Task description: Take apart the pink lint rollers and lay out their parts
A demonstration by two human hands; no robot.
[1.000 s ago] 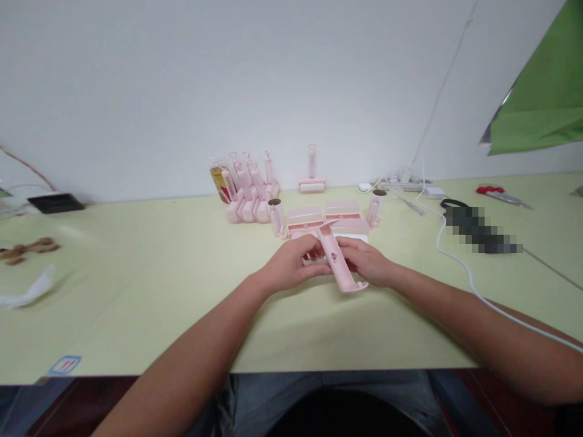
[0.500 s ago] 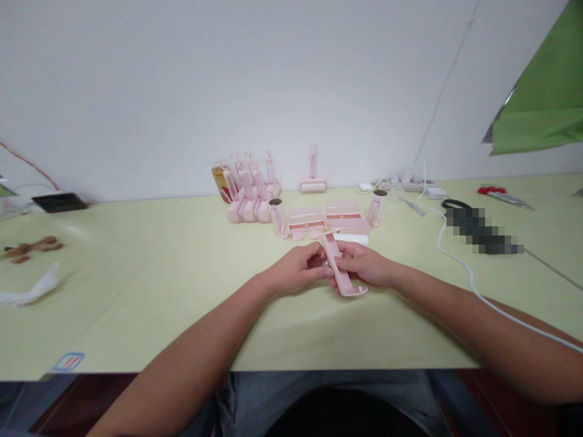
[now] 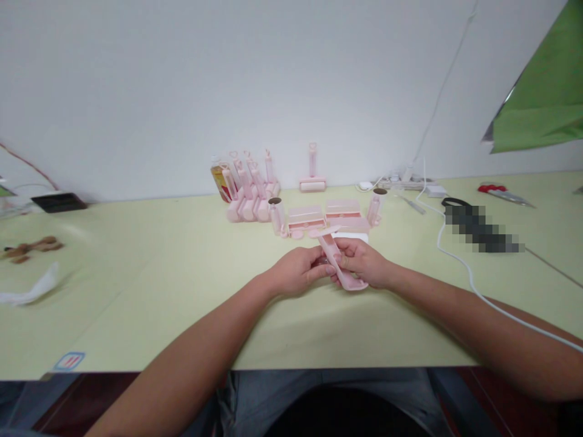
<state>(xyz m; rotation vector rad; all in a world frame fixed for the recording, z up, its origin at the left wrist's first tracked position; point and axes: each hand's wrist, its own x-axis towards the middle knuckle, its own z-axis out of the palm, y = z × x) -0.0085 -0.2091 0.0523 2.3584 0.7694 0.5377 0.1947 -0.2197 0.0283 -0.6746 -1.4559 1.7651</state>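
Observation:
Both hands meet over the table around a pink lint roller frame (image 3: 336, 262), a long plastic piece with a bent end on each side. My left hand (image 3: 298, 271) grips it from the left, thumb pointing across toward it. My right hand (image 3: 364, 262) has its fingers closed on the frame's right side. Something small and shiny shows between the hands, too unclear to name. Just beyond lie pink lint roller covers (image 3: 306, 213), pink round caps (image 3: 297, 234) and a white roll (image 3: 359, 237), partly hidden by my right hand.
Several lint rollers (image 3: 248, 206) stand at the back left beside a yellow bottle (image 3: 220, 182). Another roller (image 3: 312, 183) stands at the wall. To the right are a white cable (image 3: 469, 273), a power strip (image 3: 405, 182) and red-handled scissors (image 3: 505, 194).
The pink frame has turned slightly in my hands, its near end rising a little and its far end tipping. Both hands keep hold of it.

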